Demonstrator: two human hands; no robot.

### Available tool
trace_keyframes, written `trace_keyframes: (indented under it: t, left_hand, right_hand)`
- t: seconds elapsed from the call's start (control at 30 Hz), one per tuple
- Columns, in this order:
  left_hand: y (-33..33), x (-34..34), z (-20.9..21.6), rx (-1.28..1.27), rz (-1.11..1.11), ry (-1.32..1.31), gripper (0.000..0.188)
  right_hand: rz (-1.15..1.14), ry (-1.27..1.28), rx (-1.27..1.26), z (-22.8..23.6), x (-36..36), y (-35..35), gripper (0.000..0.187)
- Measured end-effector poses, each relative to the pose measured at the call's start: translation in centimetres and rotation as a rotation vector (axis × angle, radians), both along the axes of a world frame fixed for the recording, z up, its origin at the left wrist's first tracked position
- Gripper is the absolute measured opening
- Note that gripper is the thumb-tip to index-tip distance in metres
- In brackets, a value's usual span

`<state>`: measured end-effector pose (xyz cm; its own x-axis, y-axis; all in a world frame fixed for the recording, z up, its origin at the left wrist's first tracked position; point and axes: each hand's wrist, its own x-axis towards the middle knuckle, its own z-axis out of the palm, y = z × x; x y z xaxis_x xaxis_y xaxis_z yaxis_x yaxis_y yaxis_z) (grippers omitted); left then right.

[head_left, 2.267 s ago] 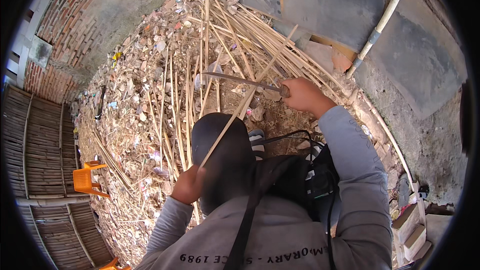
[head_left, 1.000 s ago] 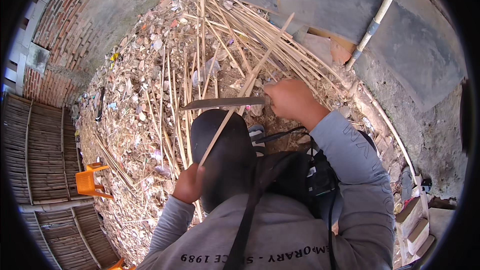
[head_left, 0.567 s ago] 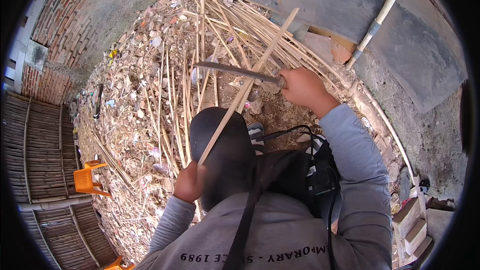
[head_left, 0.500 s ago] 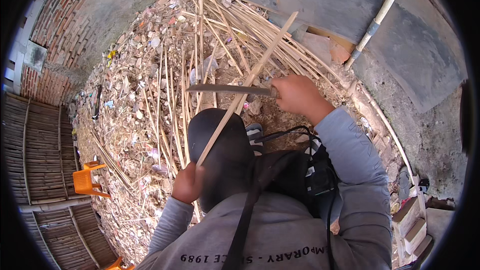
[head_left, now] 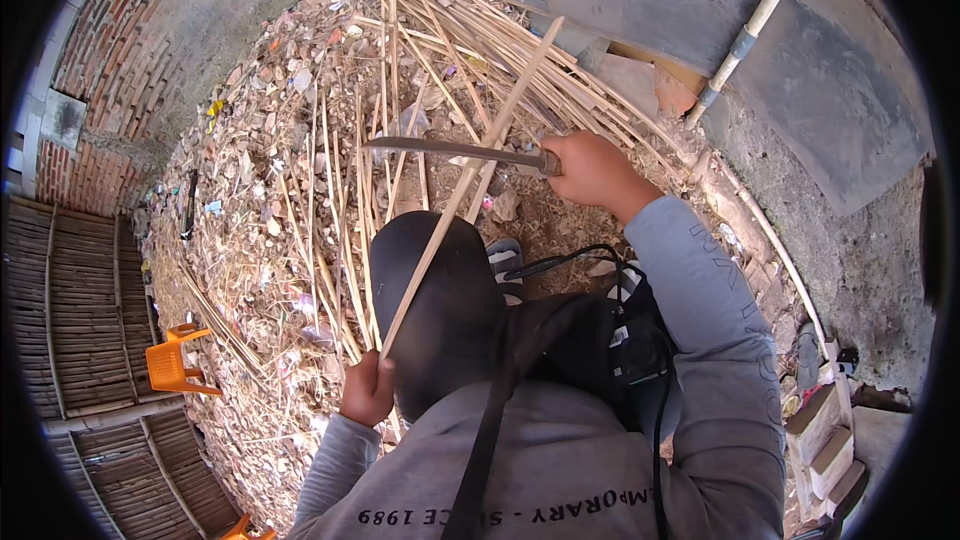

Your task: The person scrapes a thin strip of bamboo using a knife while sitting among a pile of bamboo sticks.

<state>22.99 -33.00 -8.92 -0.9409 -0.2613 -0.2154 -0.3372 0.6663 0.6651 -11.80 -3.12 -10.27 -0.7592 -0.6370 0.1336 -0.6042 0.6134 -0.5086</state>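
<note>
A long pale bamboo strip (head_left: 428, 255) slants up and away from my left side, over my knee in black cloth (head_left: 455, 290). My left hand (head_left: 367, 392) is closed around its near end. In my right hand (head_left: 590, 172) I grip the handle of a machete (head_left: 425, 146), its dark blade pointing left. The blade lies across the strip around its middle, seemingly against it. Beneath that crossing, part of another strip (head_left: 484, 188) shows.
Many bamboo strips (head_left: 590, 90) lie piled ahead on rubble-strewn ground (head_left: 290, 130). At left stand an orange plastic chair (head_left: 172, 365) and a bamboo-slat panel (head_left: 75, 290). A pale pipe (head_left: 760, 25) leans at the upper right. A black bag (head_left: 640, 350) hangs by my right side.
My left hand has moved slightly down and left with the strip's near end. The machete and right hand have shifted slightly up; the blade is now tilted a little more.
</note>
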Motion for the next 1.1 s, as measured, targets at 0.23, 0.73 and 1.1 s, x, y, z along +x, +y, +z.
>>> trace_keyframes:
  t: [0.23, 0.73, 1.1]
  left_hand:
    - [-2.5, 2.7, 1.5, -0.077, -0.074, -0.11, 0.042]
    - [-1.8, 1.9, -1.1, -0.217, -0.044, -0.046, 0.036]
    - [-2.2, 1.5, -1.1, -0.276, -0.043, -0.053, 0.034]
  right_hand:
    - [0.055, -0.122, 0.192, 2.2, 0.7, -1.0, 0.023]
    - [0.045, -0.137, 0.068, -2.0, 0.2, 0.5, 0.024]
    - [-0.009, -0.107, 0.115, 0.3, 0.6, -0.1, 0.019]
